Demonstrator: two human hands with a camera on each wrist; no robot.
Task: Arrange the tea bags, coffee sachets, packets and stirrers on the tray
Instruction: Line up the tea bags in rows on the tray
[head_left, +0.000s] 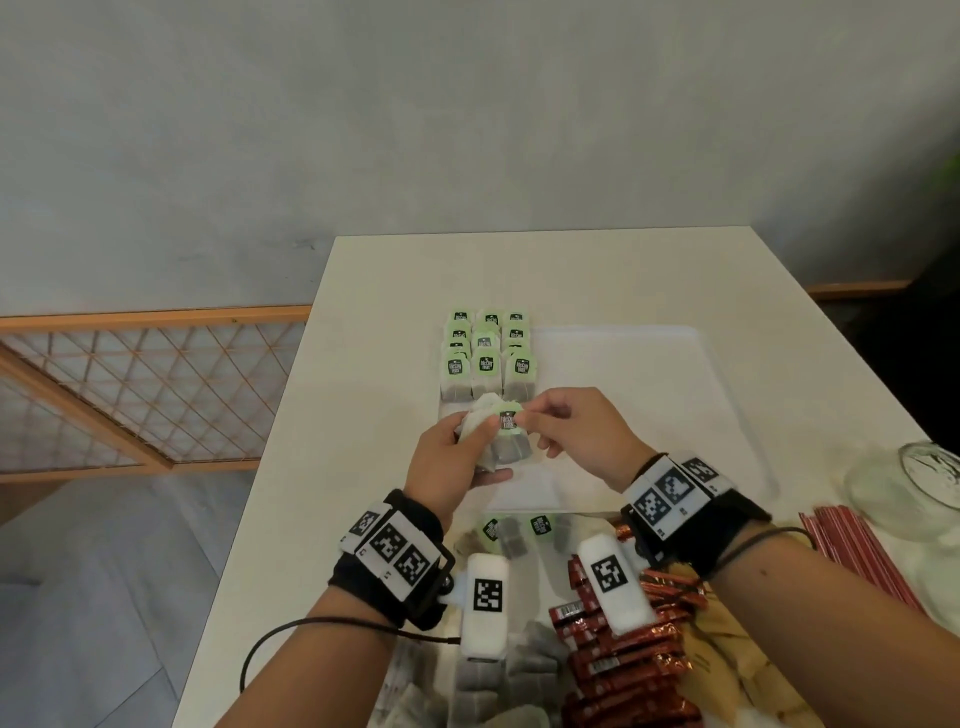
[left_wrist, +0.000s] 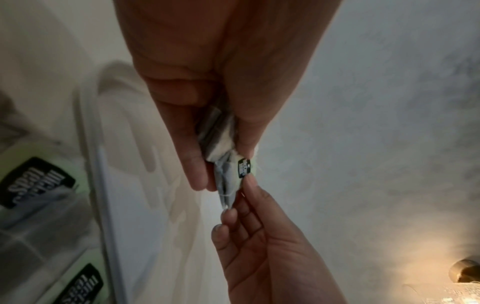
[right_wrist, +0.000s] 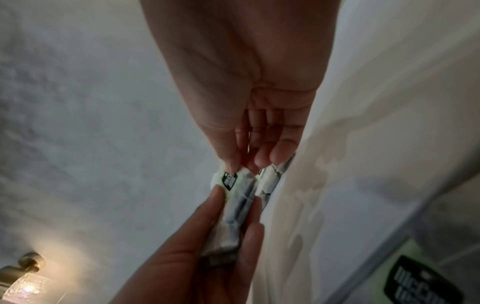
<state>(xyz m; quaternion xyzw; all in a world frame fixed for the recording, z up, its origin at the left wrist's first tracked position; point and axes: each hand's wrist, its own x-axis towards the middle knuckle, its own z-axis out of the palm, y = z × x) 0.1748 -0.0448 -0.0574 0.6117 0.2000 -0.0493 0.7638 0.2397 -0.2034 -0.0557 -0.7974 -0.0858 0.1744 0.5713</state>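
My left hand (head_left: 457, 452) grips a small bunch of tea bags (head_left: 501, 441) above the near left part of the white tray (head_left: 649, 415). My right hand (head_left: 550, 421) pinches the green tag (head_left: 511, 418) of the top bag. In the left wrist view the bunch (left_wrist: 223, 144) sits between thumb and fingers, with the tag (left_wrist: 244, 167) at the right hand's fingertips (left_wrist: 250, 181). The right wrist view shows the same bunch (right_wrist: 233, 209) and tag (right_wrist: 230, 180). Three rows of green-tagged tea bags (head_left: 485, 353) lie at the tray's far left.
Near me on the table (head_left: 363, 312) lie loose tea bags (head_left: 519, 530), red coffee sachets (head_left: 623, 649), tan packets (head_left: 727, 660) and red stirrers (head_left: 862, 551). A glass jar (head_left: 914, 493) lies on its side at the right. A wooden lattice rail (head_left: 130, 379) stands to the left.
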